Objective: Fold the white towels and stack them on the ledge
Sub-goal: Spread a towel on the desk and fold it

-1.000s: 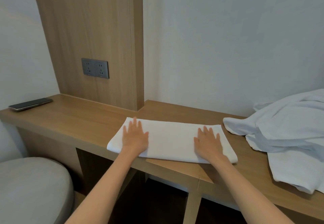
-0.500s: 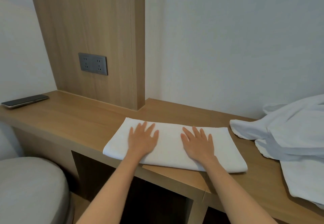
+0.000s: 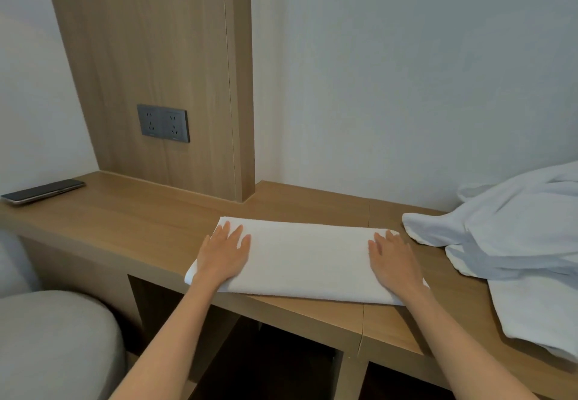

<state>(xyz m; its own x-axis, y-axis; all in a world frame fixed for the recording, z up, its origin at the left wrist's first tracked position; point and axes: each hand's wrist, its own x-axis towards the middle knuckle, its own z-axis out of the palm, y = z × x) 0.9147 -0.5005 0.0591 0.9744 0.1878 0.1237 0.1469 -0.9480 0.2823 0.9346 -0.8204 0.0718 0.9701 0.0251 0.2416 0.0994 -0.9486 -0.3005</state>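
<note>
On the bench (image 3: 131, 230) edge, your left hand (image 3: 223, 257) and right hand (image 3: 394, 262) lie flat, fingers spread, gripping nothing, pressing the folded towel (image 3: 308, 258). Soft, light, floppy: pinch both short-end corners. Farther right, unfolded towels (image 3: 513, 243) heaped. No containers visible.

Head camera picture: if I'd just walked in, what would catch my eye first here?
Most likely the folded white towel in the middle of the wooden ledge, with the left hand and right hand pressed flat on its two ends. Next, the rumpled heap of unfolded towels at the right end of the ledge. Then the dark phone lying far left, below the wall sockets.
</note>
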